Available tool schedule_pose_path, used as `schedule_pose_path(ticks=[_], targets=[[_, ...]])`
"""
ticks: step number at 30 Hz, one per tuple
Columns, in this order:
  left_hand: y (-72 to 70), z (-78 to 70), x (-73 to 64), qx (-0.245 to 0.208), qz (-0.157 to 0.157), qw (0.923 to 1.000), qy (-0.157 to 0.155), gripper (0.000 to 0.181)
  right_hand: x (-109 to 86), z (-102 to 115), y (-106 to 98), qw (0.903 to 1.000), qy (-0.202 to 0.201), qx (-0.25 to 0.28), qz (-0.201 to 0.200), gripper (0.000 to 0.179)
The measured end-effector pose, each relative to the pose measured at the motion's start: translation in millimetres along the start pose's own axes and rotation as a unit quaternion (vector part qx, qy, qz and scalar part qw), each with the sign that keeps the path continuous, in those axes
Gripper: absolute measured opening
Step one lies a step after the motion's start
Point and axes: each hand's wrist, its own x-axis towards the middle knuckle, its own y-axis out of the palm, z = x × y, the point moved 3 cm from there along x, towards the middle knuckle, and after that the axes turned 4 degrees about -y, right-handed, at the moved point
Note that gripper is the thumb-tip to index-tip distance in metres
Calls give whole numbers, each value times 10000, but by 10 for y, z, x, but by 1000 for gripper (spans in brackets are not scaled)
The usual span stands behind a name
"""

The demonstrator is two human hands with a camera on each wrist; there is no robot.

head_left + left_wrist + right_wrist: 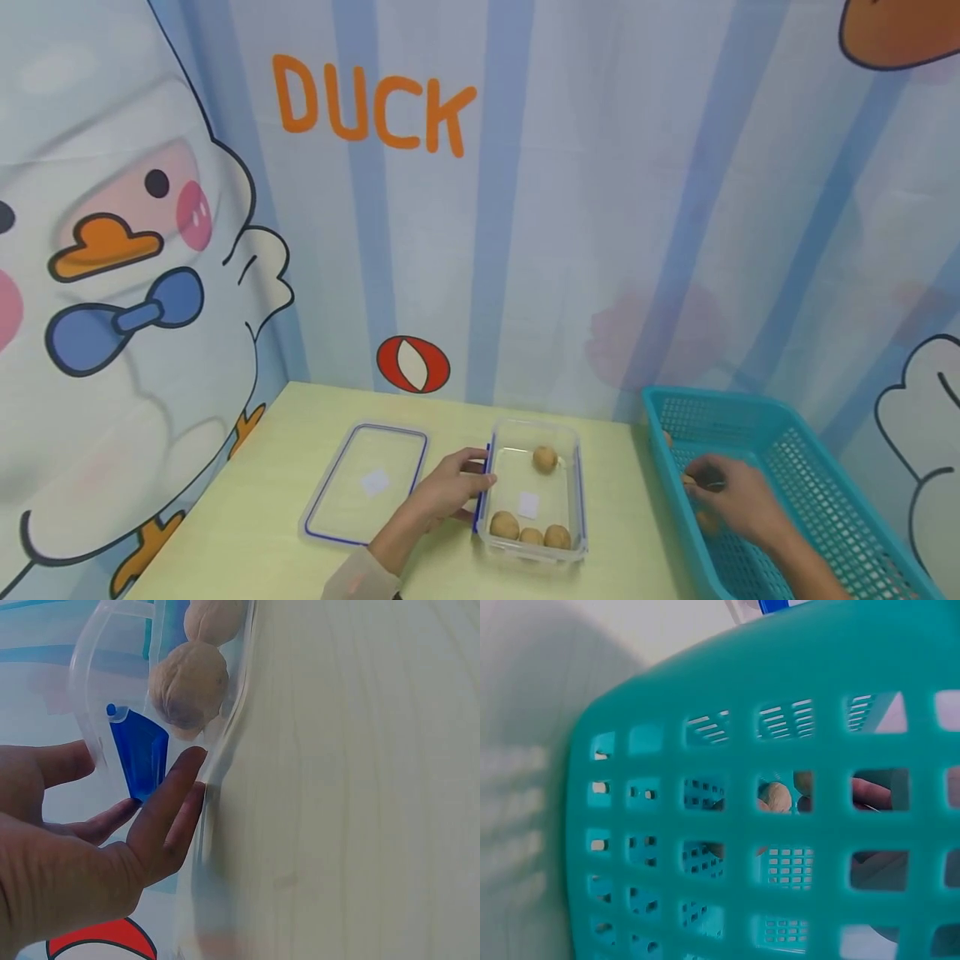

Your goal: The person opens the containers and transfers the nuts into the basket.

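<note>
A clear plastic container [527,446] with blue side latches holds several walnuts, one walnut [545,459] at its far end and the others along its near end. My left hand [456,483] rests against the container's left side. In the left wrist view its spread fingers lie around the blue latch [140,756], close to two walnuts seen through the wall. Inside the turquoise basket [678,517], my right hand [738,498] pinches a walnut [688,479] at its fingertips. Another walnut [707,523] lies below that hand. The basket's lattice hides most of the right hand in the right wrist view.
Left of the container, a clear lid [367,483] with a blue seal lies flat on the pale yellow table [622,517]. A cartoon-printed curtain [555,208] hangs behind. The basket wall rises between the container and my right hand.
</note>
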Motion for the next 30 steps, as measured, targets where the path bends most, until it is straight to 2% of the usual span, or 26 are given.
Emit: schedule_pose_path(ticks=[14,20,24,30], targets=[[5,20,14,-73,-32,10000,-36,56,32,-52,4,9999,-113,-6,62,25],[-3,32,16,-74,-54,10000,-23,57,21,-28,-50,9991,-218,-103,-348,34],[1,35,12,-82,-55,10000,-10,56,-17,141,-116,9959,-378,-113,-809,34],[1,30,6,-90,-43,9999,-49,55,-2,673,-97,9897,-871,-51,-1133,32]])
